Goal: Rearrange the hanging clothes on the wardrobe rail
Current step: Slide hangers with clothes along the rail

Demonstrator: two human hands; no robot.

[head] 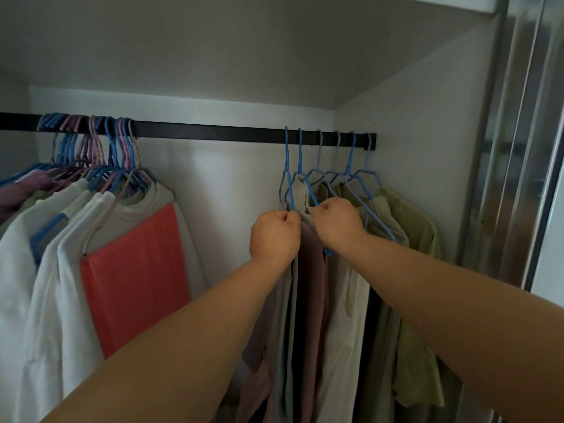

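Under the black wardrobe rail, toward its right end, my left hand and right hand each curl tight fingers around the shoulders of neighbouring blue hangers carrying beige and mauve clothes. Pulling them apart unevenly could unhook one hanger or slide its garment off.

Both bare arms reach up toward twelve o'clock, left hand and right hand fisted knuckle to knuckle, each pinching something.
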